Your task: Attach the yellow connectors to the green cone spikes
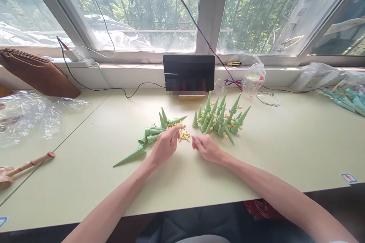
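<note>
My left hand [165, 145] reaches over a small pile of pale yellow plastic valve pieces [184, 136]. Its index finger is stretched out and apart from the thumb, and nothing shows between them. Just right of the pile, my right hand [207, 148] is closed with curled fingers; whatever it may hold is hidden. Loose green plastic spikes [129, 156] with hollow caps lie left of and behind my left hand. Beyond my right hand stands a group of green spikes [221, 115], mostly tip up, many with a yellow valve piece sticking out sideways.
A black tablet [188, 74] leans on a wooden stand [192, 98] by the window. Plastic wrap [48, 115], a brown bag [37, 72] and a wooden stick [31, 162] lie at left. Cables, a plastic bag [253, 78] and blue-green pieces [349, 100] are at right.
</note>
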Demonstrator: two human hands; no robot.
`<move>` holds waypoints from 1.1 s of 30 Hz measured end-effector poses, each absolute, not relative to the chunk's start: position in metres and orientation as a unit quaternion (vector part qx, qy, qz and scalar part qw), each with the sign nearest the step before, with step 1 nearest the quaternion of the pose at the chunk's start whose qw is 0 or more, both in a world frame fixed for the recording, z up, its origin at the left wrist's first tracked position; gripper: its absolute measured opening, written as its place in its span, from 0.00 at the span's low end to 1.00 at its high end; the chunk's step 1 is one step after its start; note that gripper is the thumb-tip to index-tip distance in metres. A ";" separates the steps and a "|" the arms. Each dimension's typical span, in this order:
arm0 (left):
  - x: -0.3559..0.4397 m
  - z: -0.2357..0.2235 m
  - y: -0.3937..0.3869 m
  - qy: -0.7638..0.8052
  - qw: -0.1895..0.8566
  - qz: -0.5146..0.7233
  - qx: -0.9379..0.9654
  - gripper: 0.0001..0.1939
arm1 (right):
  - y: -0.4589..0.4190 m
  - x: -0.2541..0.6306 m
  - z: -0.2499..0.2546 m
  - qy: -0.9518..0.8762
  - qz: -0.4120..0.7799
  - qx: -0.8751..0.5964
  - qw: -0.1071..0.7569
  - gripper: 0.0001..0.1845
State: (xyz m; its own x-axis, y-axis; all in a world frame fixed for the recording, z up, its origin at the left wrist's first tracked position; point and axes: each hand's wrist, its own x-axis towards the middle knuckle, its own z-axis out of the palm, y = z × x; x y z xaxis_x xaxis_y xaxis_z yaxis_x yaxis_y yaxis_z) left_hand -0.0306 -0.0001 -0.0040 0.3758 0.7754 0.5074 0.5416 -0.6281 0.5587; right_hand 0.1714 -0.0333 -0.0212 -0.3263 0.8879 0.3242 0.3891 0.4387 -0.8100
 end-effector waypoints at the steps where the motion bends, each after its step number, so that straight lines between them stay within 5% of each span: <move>1: -0.028 -0.004 -0.001 0.408 0.155 0.380 0.815 0.13 | -0.034 0.172 -0.021 -0.754 0.316 -0.424 0.391 0.30; 9: -0.026 -0.006 -0.002 0.427 0.148 0.380 0.807 0.08 | -0.035 0.175 -0.018 -0.759 0.335 -0.414 0.375 0.28; 20: -0.051 0.018 0.012 0.557 -0.037 0.471 0.683 0.07 | -0.035 0.176 -0.018 -0.760 0.359 -0.408 0.356 0.28; 33: -0.078 0.013 0.031 0.703 -0.088 0.203 0.676 0.18 | -0.035 0.176 -0.017 -0.748 0.361 -0.422 0.364 0.27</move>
